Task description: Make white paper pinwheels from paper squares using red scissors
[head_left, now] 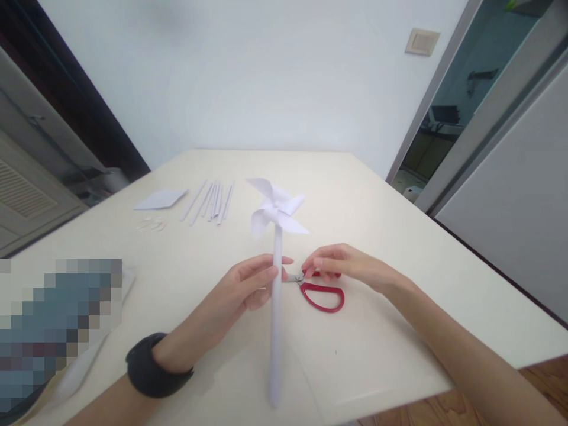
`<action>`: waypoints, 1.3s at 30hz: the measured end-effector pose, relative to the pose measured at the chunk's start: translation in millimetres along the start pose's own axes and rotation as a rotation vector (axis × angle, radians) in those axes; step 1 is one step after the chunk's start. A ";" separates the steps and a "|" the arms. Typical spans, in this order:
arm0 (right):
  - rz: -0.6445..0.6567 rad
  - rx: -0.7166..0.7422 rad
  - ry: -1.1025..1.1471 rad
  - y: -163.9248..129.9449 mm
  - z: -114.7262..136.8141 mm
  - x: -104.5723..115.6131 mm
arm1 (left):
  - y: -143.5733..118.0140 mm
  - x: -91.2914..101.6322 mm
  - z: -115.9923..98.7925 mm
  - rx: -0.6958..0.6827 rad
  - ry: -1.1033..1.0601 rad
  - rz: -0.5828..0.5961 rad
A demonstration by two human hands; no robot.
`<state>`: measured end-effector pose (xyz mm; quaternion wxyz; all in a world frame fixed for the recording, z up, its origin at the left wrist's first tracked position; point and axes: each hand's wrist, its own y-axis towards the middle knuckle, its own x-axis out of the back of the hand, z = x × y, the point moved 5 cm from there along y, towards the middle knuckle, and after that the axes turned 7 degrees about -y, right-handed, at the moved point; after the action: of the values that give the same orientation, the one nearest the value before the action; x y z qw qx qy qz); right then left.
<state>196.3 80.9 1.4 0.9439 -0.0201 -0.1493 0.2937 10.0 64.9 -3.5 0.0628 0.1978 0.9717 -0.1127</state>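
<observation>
A white paper pinwheel [276, 207] stands at the top of a rolled paper stick [277, 331]. My left hand [248, 281], with a black band on its wrist, grips the stick between thumb and fingers a little below the blades. Behind the stick lie red-handled scissors [326, 309] on the table, their blades partly hidden by the stick and my left hand. My right hand [335, 263] hovers over or touches the upper scissor handle; its fingers are loosely bent and apart, with nothing visible between them.
Several thin rolled paper sticks [215, 201] lie farther back on the cream table [390, 349]. Beside them are a white paper stack [160, 199] and several small pale loops [151, 223]. A pixelated area covers the lower left. A white wall [275, 77] rises behind the table.
</observation>
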 end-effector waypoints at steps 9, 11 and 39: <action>0.126 0.067 0.105 1.2 6.4 -52.4 | -1.3 -2.7 5.7 -0.027 -0.140 -0.059; 0.134 0.048 0.143 1.7 2.7 -55.6 | -1.2 -2.1 7.4 -0.024 -0.157 -0.081; -1.019 -0.605 -0.895 -53.2 -80.7 206.1 | 12.6 7.0 28.8 0.051 -0.019 0.020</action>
<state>410.6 156.5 -13.3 0.7653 -0.0858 -0.5851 -0.2543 10.8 71.8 -34.9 0.0680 0.2078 0.9659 -0.1389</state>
